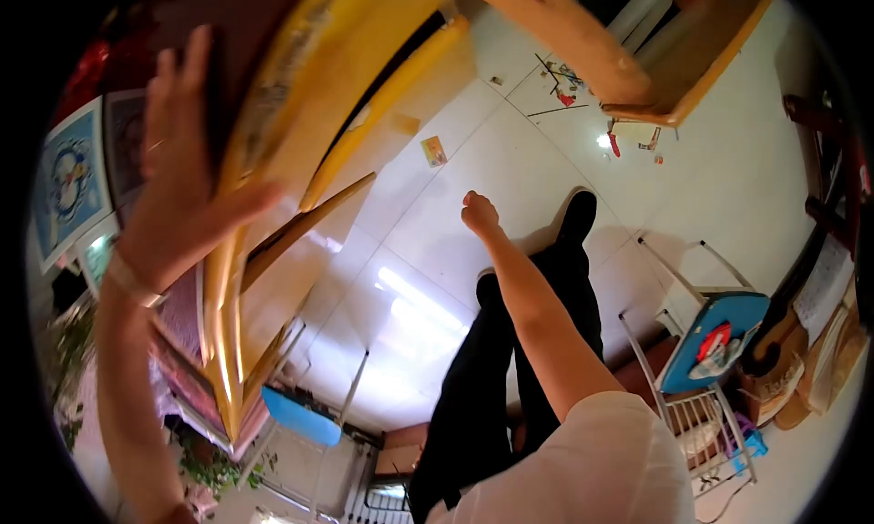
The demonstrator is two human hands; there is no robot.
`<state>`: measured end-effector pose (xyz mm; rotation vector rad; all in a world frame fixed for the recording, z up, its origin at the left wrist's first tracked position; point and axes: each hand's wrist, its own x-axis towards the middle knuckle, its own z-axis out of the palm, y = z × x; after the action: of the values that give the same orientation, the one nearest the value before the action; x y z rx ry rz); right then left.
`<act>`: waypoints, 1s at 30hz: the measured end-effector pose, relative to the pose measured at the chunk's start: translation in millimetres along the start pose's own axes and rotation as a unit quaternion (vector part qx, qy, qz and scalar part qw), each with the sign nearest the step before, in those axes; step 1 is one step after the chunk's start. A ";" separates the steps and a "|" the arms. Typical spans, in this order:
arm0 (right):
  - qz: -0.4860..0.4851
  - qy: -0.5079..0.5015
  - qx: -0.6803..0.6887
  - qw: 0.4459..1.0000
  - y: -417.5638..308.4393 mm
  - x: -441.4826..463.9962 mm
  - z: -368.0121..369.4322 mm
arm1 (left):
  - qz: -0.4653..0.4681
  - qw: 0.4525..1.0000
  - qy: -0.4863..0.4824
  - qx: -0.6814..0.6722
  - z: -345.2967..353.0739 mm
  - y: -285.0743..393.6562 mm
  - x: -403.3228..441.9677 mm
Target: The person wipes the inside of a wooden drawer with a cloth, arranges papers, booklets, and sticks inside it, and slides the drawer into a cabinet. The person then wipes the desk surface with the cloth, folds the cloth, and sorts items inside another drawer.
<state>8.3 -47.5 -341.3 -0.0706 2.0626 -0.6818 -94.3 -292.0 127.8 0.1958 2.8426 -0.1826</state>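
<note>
At the left, my left hand (pixel 191 187) lies spread against the edge of a large yellow wooden piece of furniture (pixel 291 96), its fingers apart. That furniture has a dark slot and a partly open panel or drawer (pixel 309 219) below it. My right hand (pixel 480 213) hangs over the tiled floor near my dark shoes, its fingers curled in; whether anything is inside it is too small to tell. A small yellow card (pixel 434 152) lies on the floor beyond my right hand.
Small debris (pixel 564 96) is scattered on the floor under an orange-brown wooden piece (pixel 674 105). A blue folding chair (pixel 715 342) with a red item stands right, beside shoes (pixel 774 383). Another blue seat (pixel 300 415) is lower left. Pictures (pixel 71 178) stand far left.
</note>
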 end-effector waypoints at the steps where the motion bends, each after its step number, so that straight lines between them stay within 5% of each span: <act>1: 0.003 0.008 0.004 1.000 1.6 16.1 12.1 | 0.057 0.998 0.015 0.003 -0.3 -8.0 -1.0; 2: -0.004 0.036 -0.013 0.999 1.2 30.2 26.6 | 0.114 0.993 0.026 0.007 1.6 -13.3 -1.2; 6: -0.043 0.115 -0.111 0.986 -11.4 99.4 71.0 | 0.037 0.983 -0.008 -0.180 22.2 -12.8 -18.1; 16: -0.077 0.317 -0.025 0.945 -57.2 176.9 115.2 | -0.016 0.961 -0.055 -0.271 38.0 -29.3 -34.4; 18: -0.072 0.297 -0.038 0.951 -49.5 171.0 105.9 | -0.027 0.958 -0.051 -0.282 35.9 -30.6 -39.3; 20: -0.013 0.263 0.122 0.957 -38.7 157.9 89.9 | -0.033 0.953 -0.040 -0.298 31.7 -35.5 -43.1; 24: -0.062 0.164 -0.044 0.984 49.5 94.0 83.7 | -0.024 0.967 0.032 -0.251 27.8 -26.1 -31.3; 25: -0.070 0.220 0.050 0.972 79.5 71.1 87.0 | -0.016 0.978 0.068 -0.196 26.3 -12.4 -20.4; 26: -0.180 0.283 0.006 0.942 90.1 28.1 57.9 | 0.018 0.988 0.074 -0.135 11.4 0.7 -5.6; 28: -0.055 0.239 0.232 0.941 129.5 -32.0 20.8 | -0.006 0.986 0.119 -0.118 12.6 3.9 -6.1; 30: 0.089 0.213 0.613 0.756 99.8 -119.6 -80.5 | -0.025 0.987 0.112 -0.116 9.3 9.4 1.1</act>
<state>32.7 108.9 -265.8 1.1019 1.5703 -1.9101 -91.3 -283.9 117.7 0.1018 3.0609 0.1722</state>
